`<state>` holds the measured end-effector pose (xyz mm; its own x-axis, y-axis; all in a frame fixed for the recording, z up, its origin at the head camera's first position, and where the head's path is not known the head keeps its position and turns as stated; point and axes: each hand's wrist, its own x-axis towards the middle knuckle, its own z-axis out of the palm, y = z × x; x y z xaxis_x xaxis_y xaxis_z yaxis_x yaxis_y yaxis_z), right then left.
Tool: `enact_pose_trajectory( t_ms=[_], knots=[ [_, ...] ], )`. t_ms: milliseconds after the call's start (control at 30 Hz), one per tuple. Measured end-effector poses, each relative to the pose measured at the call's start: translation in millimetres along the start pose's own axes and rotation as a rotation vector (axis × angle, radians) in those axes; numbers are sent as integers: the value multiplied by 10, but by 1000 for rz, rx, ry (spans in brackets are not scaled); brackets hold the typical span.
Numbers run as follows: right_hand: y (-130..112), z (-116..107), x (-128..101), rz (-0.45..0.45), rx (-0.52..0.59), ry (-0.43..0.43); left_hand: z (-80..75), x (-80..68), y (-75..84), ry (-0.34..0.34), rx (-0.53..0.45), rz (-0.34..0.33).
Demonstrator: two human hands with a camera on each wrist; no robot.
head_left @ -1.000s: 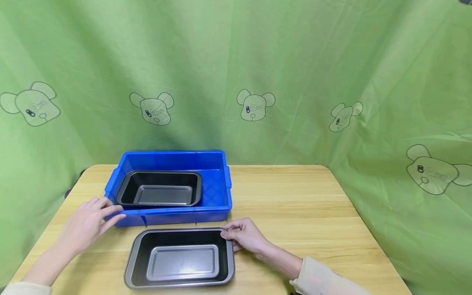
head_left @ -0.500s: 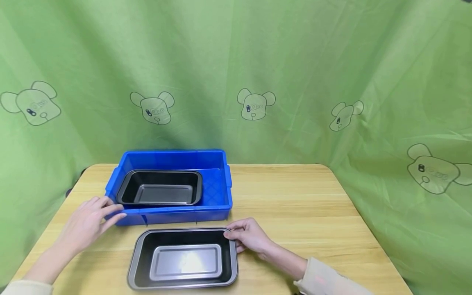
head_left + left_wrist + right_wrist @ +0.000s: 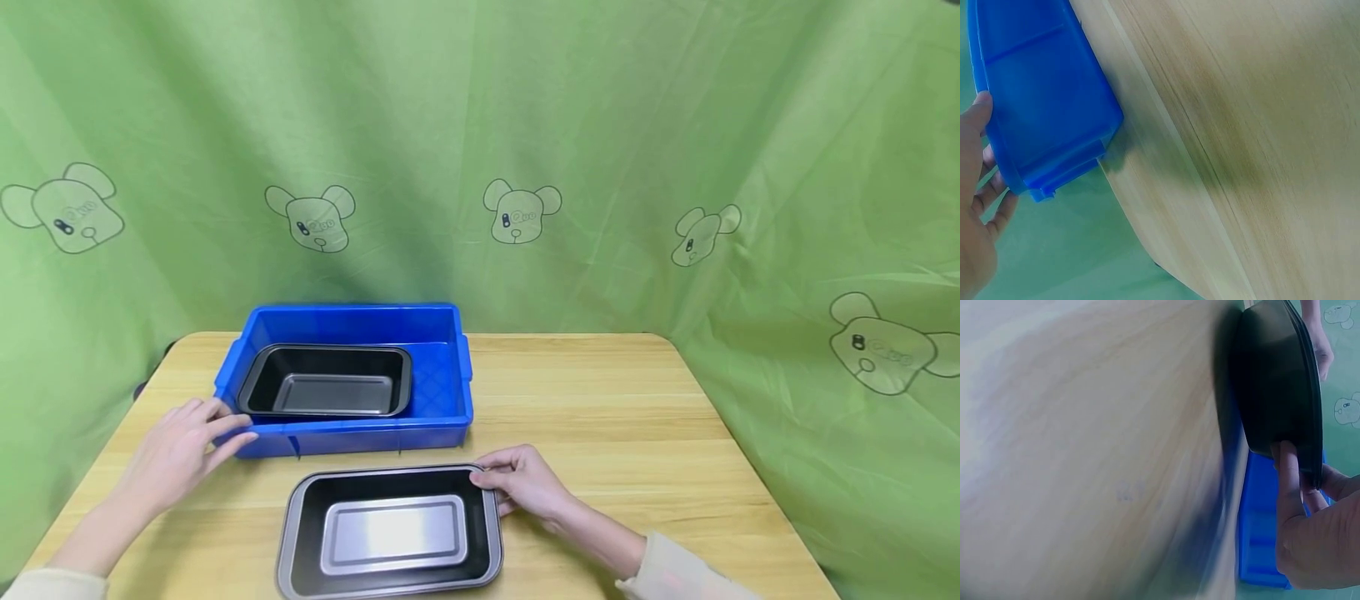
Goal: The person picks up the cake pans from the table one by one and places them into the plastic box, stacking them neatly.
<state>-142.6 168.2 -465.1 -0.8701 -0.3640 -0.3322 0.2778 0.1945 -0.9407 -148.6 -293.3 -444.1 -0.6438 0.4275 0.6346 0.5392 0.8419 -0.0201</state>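
A dark grey loaf pan (image 3: 393, 533) lies level near the front of the wooden table. Its far right corner is pinched by my right hand (image 3: 525, 483), thumb over the rim and fingers beneath; the right wrist view shows those fingers against the pan's underside (image 3: 1275, 381). Behind it stands a blue plastic bin (image 3: 431, 437), in whose left part sits a second dark loaf pan (image 3: 333, 393). My left hand (image 3: 176, 450) holds the bin's front left corner. In the left wrist view, the left thumb (image 3: 982, 103) lies on the bin's rim, with the other fingers around the corner.
The bin is near the back left of the wooden table (image 3: 592, 400). Green curtain (image 3: 420, 167) with mouse-head drawings hangs behind and along both sides. The bin's front wall lies close behind the front pan.
My right hand has shifted the front loaf pan to the right and slightly nearer the front edge, away from the bin. The left hand and the bin stay put.
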Motion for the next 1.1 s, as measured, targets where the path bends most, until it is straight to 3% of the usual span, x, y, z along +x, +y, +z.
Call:
enact_pose_trajectory(
  t_ms=[567,1100],
  knots=[
    [-10,-223,-165,-28,-14,52,-4,9,3,3,5,9],
    [-236,-408,-398,-50,-20,79,-4,10,13,11,1,11]
  ],
)
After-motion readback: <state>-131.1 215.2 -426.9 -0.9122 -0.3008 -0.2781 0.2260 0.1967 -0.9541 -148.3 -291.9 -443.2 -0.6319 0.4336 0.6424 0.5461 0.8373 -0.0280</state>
